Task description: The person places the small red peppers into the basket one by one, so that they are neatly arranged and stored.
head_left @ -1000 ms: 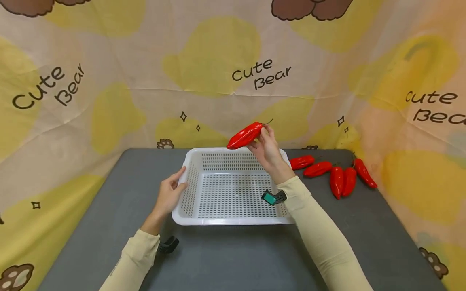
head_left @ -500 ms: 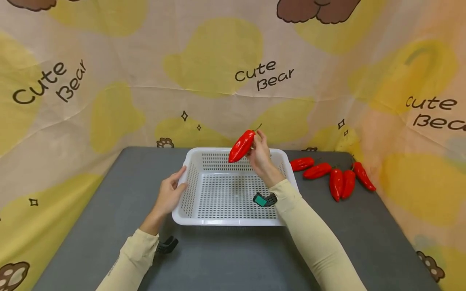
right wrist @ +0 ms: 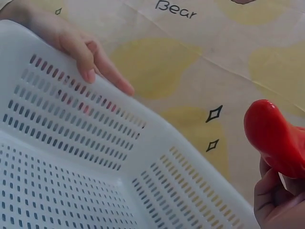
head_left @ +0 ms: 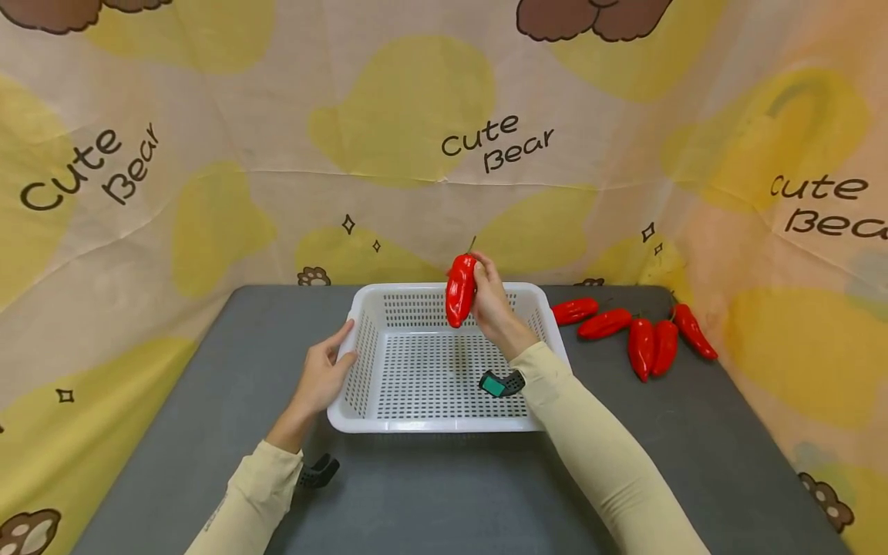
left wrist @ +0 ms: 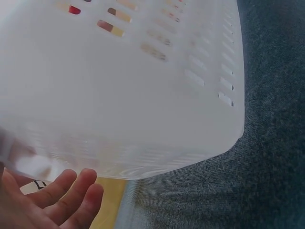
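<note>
My right hand (head_left: 496, 310), fingers curled, grips a red pepper (head_left: 459, 293) above the basket (head_left: 444, 425) near its far edge; my left hand (head_left: 322, 375) pinches the left edge. Should the glossy skin slip, the pepper could strike the rim.

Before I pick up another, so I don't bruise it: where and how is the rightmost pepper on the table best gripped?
Probably grip the rightmost pepper across its middle, from above: it lies slanted, its stem end close to the neighbouring pepper, while its tip points away.
</note>
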Motion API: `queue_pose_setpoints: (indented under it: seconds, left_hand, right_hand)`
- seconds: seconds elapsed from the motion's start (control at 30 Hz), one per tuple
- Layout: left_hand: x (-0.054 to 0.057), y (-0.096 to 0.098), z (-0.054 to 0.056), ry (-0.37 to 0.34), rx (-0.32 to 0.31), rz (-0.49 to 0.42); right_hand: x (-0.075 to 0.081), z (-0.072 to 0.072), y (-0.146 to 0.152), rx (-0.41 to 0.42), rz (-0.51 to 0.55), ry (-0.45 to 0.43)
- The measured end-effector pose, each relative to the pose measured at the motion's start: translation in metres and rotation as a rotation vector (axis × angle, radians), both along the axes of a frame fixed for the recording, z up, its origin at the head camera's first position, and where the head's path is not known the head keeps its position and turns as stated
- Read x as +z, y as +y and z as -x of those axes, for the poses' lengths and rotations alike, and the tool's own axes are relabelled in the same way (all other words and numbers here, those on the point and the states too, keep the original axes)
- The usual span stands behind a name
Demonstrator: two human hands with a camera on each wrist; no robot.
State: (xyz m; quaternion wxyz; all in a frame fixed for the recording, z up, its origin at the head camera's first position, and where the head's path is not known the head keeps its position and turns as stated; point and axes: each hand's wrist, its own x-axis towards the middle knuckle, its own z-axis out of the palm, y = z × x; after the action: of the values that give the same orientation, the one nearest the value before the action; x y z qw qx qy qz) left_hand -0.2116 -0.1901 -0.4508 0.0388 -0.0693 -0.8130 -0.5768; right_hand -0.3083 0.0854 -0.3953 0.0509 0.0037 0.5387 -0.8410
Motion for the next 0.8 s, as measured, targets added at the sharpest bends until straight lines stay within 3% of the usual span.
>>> queue_pose_setpoints:
  seconds: [0.33, 0.6, 0.8]
  left_hand:
    - [0.004, 0.001, 0.001, 0.004, 0.016, 0.002]
    - [-0.001, 0.001, -0.002, 0.01, 0.003, 0.021]
    - [-0.003, 0.001, -0.004, 0.028, 0.006, 0.001]
  right_hand:
    - [0.004, 0.004, 0.001, 0.099, -0.073, -0.048]
    - [0.001, -0.001, 0.0, 0.13, 0.008, -0.089]
    - [-0.002, -0.01, -0.003, 0.212, -0.111, -0.011]
